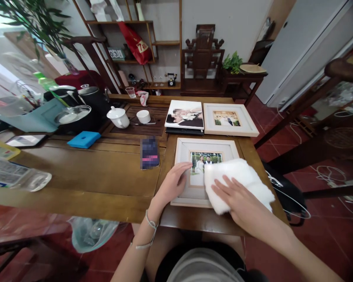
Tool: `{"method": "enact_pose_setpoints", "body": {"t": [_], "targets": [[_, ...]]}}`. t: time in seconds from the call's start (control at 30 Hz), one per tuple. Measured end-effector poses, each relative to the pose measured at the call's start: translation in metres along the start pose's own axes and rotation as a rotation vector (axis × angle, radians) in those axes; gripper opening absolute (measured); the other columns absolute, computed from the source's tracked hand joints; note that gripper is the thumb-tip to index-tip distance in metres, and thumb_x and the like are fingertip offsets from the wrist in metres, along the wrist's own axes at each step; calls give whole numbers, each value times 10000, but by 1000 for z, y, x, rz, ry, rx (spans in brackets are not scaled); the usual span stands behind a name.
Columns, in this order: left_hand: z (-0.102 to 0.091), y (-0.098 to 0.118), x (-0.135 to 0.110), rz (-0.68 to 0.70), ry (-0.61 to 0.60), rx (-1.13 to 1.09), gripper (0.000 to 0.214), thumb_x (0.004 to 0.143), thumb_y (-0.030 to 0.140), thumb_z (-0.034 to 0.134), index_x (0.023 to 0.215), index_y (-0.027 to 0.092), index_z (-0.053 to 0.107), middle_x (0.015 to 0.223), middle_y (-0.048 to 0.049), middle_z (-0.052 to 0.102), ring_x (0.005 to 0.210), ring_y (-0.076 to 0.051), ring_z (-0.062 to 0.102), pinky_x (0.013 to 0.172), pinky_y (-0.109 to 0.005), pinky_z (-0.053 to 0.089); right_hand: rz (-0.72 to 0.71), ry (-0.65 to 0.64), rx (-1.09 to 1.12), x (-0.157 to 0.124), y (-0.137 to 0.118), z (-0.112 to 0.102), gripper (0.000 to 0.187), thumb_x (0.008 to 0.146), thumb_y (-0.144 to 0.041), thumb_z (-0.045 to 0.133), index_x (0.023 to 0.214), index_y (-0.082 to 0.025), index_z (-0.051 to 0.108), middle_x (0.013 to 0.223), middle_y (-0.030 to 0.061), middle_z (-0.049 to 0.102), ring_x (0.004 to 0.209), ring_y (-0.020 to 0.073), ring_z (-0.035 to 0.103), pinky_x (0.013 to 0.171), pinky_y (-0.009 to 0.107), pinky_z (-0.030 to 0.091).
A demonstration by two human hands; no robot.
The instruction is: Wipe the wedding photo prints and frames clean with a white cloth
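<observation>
Photo frame point(197, 180) lies flat on a wooden table point(120, 166) in the head view. The left hand point(174, 181), half-open and gripping nothing, rests along its left side; the right hand point(235, 195), fingers slightly spread, lies flat on a white cloth point(242, 172) covering its right side.

From view centre: blue box point(84, 140) at 9 o'clock on the table point(120, 172), white teapot point(118, 118) between 9 and 10, white cup point(143, 116) at 10, both on the dark tea tray point(159, 111). Red bag point(135, 43) at 11 and old-style telephone point(171, 80) at 12 on the shelf unit point(166, 43); carved chair point(203, 51) at 1.
</observation>
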State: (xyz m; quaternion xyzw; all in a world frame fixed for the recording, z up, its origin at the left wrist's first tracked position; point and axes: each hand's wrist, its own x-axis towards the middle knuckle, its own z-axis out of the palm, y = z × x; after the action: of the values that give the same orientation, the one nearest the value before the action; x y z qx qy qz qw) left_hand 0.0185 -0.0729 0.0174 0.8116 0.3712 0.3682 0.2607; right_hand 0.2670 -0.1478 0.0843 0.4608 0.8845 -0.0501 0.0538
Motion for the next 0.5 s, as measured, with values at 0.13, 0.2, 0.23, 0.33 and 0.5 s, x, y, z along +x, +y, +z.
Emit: {"method": "enact_pose_setpoints", "body": {"t": [0.13,0.2,0.23,0.33,0.5], "targets": [[-2,4,0,25,-76,90,443,890,138,530,1330,189,521,1369,-122,562,1301,-261,494,1116,-490,404,53,-63,73,-17,11,-21,786,633,31,396,1370,-202,542,1407,56,556,1323,268,473,1066,461,416],[-2,4,-1,21,-88,146,436,903,161,528,1338,190,518,1423,-122,517,1356,-278,438,1134,-512,378,201,-29,24,3,26,-28,708,684,18,400,1341,-186,570,1348,91,604,1267,282,527,1036,464,426],[-1,4,-1,20,-88,166,437,910,167,521,1346,190,511,1446,-122,495,1380,-283,409,1143,-521,364,273,-15,-16,18,32,-31,660,708,9,408,1319,-167,587,1301,118,634,1223,299,560,1004,467,440],[0,1,-1,23,-76,184,454,935,171,482,1388,179,470,1469,-130,472,1401,-275,387,1155,-521,352,332,-5,-111,72,41,-42,492,749,-7,427,1148,-133,685,1038,161,727,999,311,666,828,422,491],[1,-2,0,51,-59,166,435,955,146,427,1386,172,478,1443,-138,501,1379,-264,420,1141,-512,376,176,57,-124,134,15,-61,269,814,-79,487,961,-124,707,1007,172,722,1024,295,644,854,377,452]]}}
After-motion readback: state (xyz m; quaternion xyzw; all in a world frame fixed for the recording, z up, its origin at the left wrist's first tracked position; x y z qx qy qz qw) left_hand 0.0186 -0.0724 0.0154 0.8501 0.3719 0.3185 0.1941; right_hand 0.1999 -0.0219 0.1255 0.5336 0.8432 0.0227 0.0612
